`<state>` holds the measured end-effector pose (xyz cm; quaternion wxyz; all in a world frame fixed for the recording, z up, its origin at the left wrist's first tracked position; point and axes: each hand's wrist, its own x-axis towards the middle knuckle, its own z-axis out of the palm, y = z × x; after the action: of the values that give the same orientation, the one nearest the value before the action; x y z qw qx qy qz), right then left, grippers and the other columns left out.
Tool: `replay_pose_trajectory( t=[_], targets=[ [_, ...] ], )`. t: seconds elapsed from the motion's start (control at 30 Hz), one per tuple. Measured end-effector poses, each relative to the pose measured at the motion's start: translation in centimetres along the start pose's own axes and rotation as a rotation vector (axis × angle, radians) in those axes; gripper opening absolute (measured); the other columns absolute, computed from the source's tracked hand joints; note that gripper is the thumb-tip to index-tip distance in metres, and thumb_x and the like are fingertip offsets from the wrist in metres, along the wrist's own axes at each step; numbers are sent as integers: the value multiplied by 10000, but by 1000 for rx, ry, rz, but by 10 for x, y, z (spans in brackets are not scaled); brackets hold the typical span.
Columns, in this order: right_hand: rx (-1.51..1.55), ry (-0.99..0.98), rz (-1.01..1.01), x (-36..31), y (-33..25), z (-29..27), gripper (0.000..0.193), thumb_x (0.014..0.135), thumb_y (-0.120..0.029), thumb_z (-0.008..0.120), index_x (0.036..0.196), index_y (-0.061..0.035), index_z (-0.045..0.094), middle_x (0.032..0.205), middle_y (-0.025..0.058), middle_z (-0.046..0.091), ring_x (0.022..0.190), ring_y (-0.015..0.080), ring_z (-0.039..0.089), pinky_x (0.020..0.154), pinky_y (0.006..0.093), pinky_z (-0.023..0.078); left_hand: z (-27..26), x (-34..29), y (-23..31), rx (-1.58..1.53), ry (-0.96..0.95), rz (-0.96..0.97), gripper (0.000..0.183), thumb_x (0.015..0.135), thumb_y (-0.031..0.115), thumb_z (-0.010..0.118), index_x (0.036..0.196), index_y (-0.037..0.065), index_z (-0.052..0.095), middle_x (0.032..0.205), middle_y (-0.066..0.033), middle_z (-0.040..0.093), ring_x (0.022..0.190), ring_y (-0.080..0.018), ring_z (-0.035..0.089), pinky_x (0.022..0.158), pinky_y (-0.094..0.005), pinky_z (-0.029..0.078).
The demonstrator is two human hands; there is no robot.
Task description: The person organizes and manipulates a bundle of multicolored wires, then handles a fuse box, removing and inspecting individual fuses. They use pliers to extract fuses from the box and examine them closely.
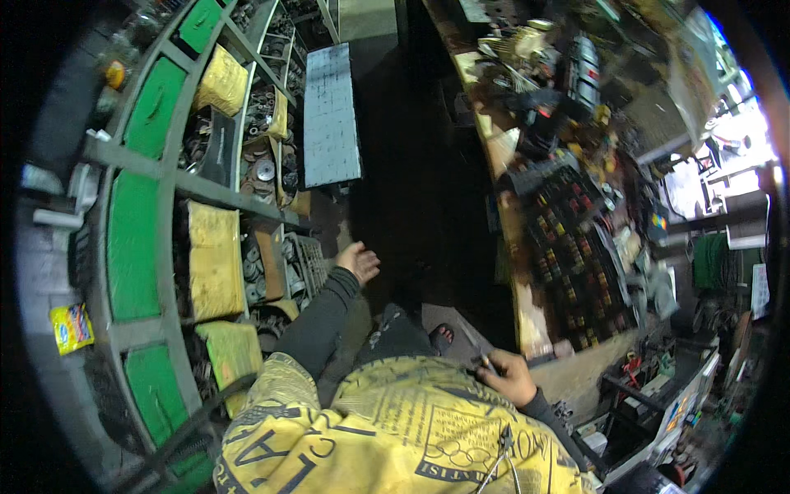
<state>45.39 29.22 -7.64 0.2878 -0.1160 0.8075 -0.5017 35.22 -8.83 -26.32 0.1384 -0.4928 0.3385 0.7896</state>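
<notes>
My left hand (359, 263) hangs in the air over the dark floor, palm partly up and fingers apart, holding nothing. It is nearest to the shelves on the left, beside a grey slatted crate (309, 262). My right hand (508, 376) is at waist height in front of the yellow printed garment. Its fingers are curled around a small, thin dark thing whose kind I cannot make out. The front edge of the wooden workbench (531, 317) lies just beyond that hand. A sandaled foot (443, 334) shows below, between the hands.
Green drawers (134, 247) and yellow bins (216, 259) of metal parts line the left. A pale board-like surface (332, 115) stands ahead. The cluttered bench at right bears a black tray of small coloured pieces (576, 263). A dark aisle (411, 181) runs between.
</notes>
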Motion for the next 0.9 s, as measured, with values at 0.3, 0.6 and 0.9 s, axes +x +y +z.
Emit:
replay_pose_trajectory(
  t=[0.3,0.6,0.9],
  targets=[
    [100,-81,448,116,81,35,306,802,-219,744,816,34,571,752,128,498,679,229,501,624,338,409,-20,315,115,-368,333,175,852,878,503,583,1510,138,143,1471,-184,301,1349,-386,310,1060,-533,323],
    [122,282,1196,111,90,51,333,798,-283,761,942,-10,636,809,98,603,769,140,549,710,280,445,-35,393,134,-412,366,338,711,814,525,676,1322,94,429,1124,-150,565,945,-319,562,691,-446,504],
    [221,-107,200,85,78,34,315,770,-215,739,950,16,625,997,136,580,896,264,573,792,303,447,-78,297,32,-576,230,310,746,741,368,795,1346,175,405,1291,-87,484,1137,-307,455,862,-521,453]
  ],
)
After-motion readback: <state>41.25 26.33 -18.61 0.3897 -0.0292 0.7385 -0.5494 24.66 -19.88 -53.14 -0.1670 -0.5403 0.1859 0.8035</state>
